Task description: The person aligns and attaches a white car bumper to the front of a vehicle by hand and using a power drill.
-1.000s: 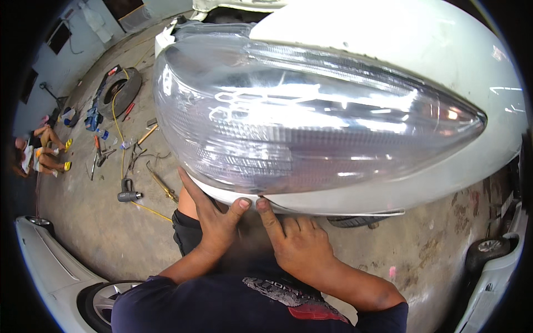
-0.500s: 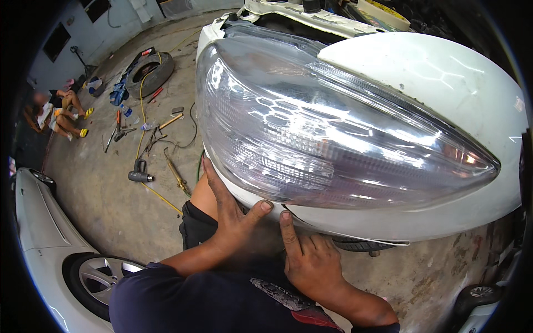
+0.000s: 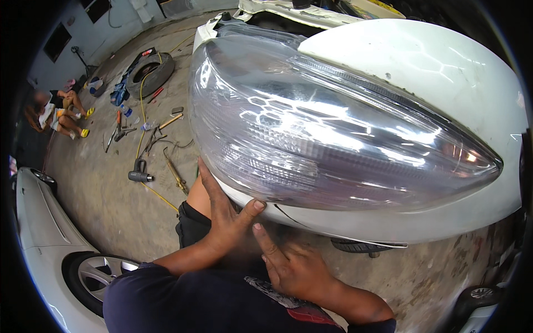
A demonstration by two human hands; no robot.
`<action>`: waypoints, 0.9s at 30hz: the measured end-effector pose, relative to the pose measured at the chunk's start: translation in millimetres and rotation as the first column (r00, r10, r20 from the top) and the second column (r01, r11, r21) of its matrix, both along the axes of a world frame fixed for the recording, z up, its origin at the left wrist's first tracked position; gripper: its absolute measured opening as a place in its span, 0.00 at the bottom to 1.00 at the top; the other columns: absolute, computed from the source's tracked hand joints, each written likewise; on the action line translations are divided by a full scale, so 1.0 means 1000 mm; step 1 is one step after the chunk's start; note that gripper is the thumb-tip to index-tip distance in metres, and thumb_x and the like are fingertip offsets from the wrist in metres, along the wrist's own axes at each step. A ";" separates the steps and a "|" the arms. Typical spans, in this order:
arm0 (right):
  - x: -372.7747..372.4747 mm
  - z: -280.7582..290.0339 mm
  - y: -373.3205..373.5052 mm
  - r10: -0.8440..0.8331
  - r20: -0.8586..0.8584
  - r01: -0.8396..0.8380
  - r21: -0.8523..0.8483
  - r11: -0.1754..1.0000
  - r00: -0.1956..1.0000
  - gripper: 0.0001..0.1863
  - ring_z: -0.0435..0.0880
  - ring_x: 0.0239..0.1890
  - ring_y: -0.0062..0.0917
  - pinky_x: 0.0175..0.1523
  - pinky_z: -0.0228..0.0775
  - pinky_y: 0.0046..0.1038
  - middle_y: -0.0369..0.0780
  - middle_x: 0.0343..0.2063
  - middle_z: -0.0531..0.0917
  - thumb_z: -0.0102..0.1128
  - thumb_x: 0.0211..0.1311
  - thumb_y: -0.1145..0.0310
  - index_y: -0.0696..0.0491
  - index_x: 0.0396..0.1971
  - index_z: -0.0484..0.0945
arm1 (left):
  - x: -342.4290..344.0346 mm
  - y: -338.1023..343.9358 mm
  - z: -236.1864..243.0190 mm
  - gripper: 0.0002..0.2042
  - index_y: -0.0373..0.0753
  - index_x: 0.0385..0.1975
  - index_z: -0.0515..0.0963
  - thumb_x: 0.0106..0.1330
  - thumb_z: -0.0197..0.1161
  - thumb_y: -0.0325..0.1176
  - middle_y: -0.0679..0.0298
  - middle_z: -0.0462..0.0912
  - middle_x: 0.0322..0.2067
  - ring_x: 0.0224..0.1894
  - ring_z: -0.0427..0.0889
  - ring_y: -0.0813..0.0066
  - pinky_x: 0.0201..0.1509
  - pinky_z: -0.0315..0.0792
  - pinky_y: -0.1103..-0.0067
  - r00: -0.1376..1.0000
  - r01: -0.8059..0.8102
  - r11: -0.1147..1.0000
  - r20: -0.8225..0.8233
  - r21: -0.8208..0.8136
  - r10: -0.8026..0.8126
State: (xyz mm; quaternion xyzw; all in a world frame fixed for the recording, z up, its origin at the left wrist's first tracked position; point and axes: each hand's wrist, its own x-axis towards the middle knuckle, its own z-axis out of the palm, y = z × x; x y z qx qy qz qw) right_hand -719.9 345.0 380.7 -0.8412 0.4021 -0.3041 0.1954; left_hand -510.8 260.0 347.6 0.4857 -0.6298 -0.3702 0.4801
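A big clear car headlight (image 3: pixel 322 139) fills the middle and right of the view, framed by white body panel (image 3: pixel 433 61) above. Below its lens runs a white bumper strip (image 3: pixel 366 221) with a thin dark seam. My left hand (image 3: pixel 226 217) rests against the strip's left part, index finger stretched along the edge and thumb spread toward the seam; its other fingers are hidden. Just below the left thumb tip, my right hand (image 3: pixel 294 265) points its index finger, the other fingers partly curled. Nothing is held in the right hand.
Several tools, among them a heat gun (image 3: pixel 141 171) and a hammer (image 3: pixel 171 120), lie on the concrete floor at left. A tire (image 3: pixel 158 72) is farther back. A silver car (image 3: pixel 50 233) stands at lower left. Another person (image 3: pixel 61 111) sits by the far wall.
My right index finger has moved left and down, off the strip's seam to near my left thumb. The view has shifted slightly, so the headlight appears farther left.
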 end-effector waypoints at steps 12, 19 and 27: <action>-0.008 0.000 0.012 -0.117 0.060 0.105 0.178 0.978 0.991 0.39 0.90 0.28 0.39 0.40 0.84 0.41 0.43 0.26 0.87 0.65 0.71 0.73 0.61 0.81 0.66 | 0.006 -0.002 -0.005 0.76 0.27 0.80 0.12 0.67 0.81 0.53 0.28 0.26 0.82 0.86 0.31 0.34 0.89 0.35 0.53 1.000 -0.008 1.000 0.021 -0.013 0.008; -0.006 0.000 0.014 -0.090 0.092 0.072 0.185 0.980 0.992 0.41 0.92 0.30 0.43 0.42 0.86 0.39 0.48 0.34 0.91 0.68 0.70 0.72 0.61 0.81 0.65 | 0.010 0.002 0.003 0.77 0.25 0.78 0.11 0.65 0.81 0.55 0.29 0.21 0.83 0.87 0.23 0.36 0.89 0.27 0.54 0.962 -0.040 0.999 0.270 -0.030 0.047; -0.005 0.003 0.013 -0.107 0.068 0.090 0.217 0.972 0.992 0.37 0.90 0.25 0.37 0.37 0.83 0.37 0.43 0.24 0.86 0.67 0.71 0.71 0.64 0.78 0.69 | 0.014 0.004 0.011 0.78 0.22 0.77 0.10 0.66 0.73 0.70 0.12 0.25 0.77 0.82 0.23 0.13 0.87 0.32 0.42 0.934 -0.028 0.996 0.357 0.090 -0.006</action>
